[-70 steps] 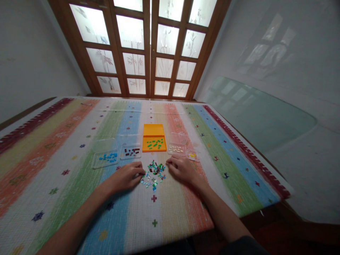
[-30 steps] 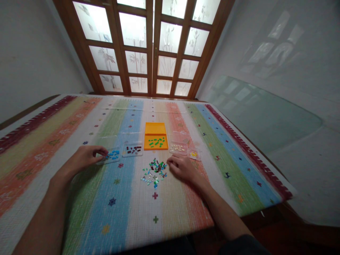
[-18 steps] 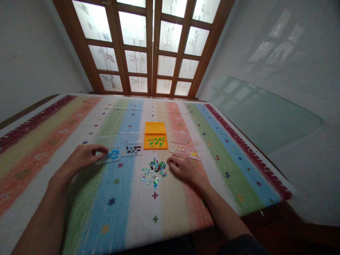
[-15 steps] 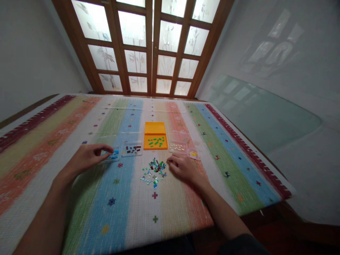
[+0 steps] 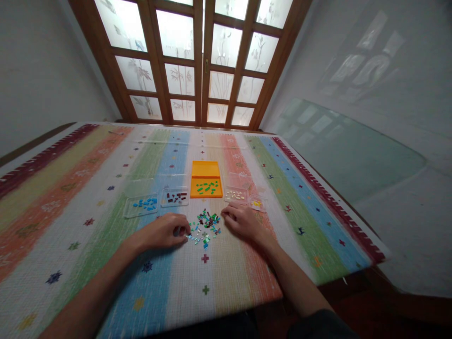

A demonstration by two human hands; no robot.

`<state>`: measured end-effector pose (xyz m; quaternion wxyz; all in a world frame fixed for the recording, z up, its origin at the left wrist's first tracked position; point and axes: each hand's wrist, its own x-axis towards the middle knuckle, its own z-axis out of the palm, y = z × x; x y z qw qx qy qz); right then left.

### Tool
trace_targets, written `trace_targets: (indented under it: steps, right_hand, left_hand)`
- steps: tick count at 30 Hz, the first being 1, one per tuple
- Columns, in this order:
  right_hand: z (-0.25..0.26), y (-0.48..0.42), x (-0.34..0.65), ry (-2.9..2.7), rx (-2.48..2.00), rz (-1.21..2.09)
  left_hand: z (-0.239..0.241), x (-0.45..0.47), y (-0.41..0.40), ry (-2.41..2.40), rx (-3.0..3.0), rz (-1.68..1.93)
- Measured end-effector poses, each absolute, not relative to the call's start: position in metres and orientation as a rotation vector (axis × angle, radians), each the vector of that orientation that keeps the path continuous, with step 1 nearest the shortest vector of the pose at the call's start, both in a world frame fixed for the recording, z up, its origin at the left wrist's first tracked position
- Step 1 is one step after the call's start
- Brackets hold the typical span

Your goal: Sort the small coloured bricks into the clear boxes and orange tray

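Note:
A loose pile of small building bricks (image 5: 208, 220), mostly green, blue and dark brown, lies mid-table. At its left edge is my left hand (image 5: 167, 230), thumb and fingers curled together in a pinch; whatever is between the tips is too small to make out. My right hand (image 5: 243, 220) rests at the pile's right edge, its fingers bent and closed, with the tips partly hidden. Blue bricks lie in a clear tray (image 5: 131, 213) behind my left hand. Beyond my right hand, a clear box (image 5: 226, 199) holds cream pieces and a smaller clear box (image 5: 264, 207) yellow ones.
Behind the pile stands an open orange case (image 5: 205, 168) with green bricks in it. A clear box (image 5: 163, 203) of dark brown bricks sits to its left. A striped cloth (image 5: 226, 282) covers the table. Wood-framed glass doors (image 5: 202, 61) stand beyond.
My left hand has moved from the tray of blue bricks, rightward and nearer to me, to the pile's left edge. My right hand stays in place.

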<state>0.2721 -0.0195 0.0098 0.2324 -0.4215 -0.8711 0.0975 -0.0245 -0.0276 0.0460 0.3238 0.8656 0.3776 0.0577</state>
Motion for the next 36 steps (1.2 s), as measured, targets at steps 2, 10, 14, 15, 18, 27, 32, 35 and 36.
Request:
trace_targets:
  steps: [2,10,14,15,18,27,32,35,36]
  right_hand:
    - [0.010,-0.020,0.272,-2.395,-1.159,0.263]
    - [0.011,-0.021,0.271,-2.394,-1.166,0.262]
    - [0.011,-0.022,0.270,-2.390,-1.170,0.263]
    - [0.011,-0.022,0.270,-2.392,-1.169,0.261]
    - [0.011,-0.021,0.271,-2.403,-1.165,0.254]
    - [0.011,-0.021,0.271,-2.410,-1.172,0.249]
    - [0.011,-0.021,0.271,-2.415,-1.174,0.250]
    - [0.010,-0.021,0.271,-2.430,-1.173,0.256]
    - [0.010,-0.020,0.271,-2.433,-1.175,0.259]
  left_hand:
    - [0.045,-0.022,-0.028,1.010,2.275,0.129]
    - [0.042,-0.018,-0.028,1.059,2.282,0.133]
    - [0.040,-0.017,-0.028,1.074,2.287,0.157]
    - [0.040,-0.017,-0.028,1.059,2.293,0.152]
    - [0.041,-0.017,-0.028,1.032,2.310,0.140]
    - [0.046,-0.014,-0.031,1.001,2.293,0.160]
    - [0.066,-0.044,-0.019,1.099,2.267,0.267]
    - [0.083,-0.083,-0.011,1.360,2.216,0.382]
    - [0.087,-0.097,-0.009,1.461,2.194,0.400]
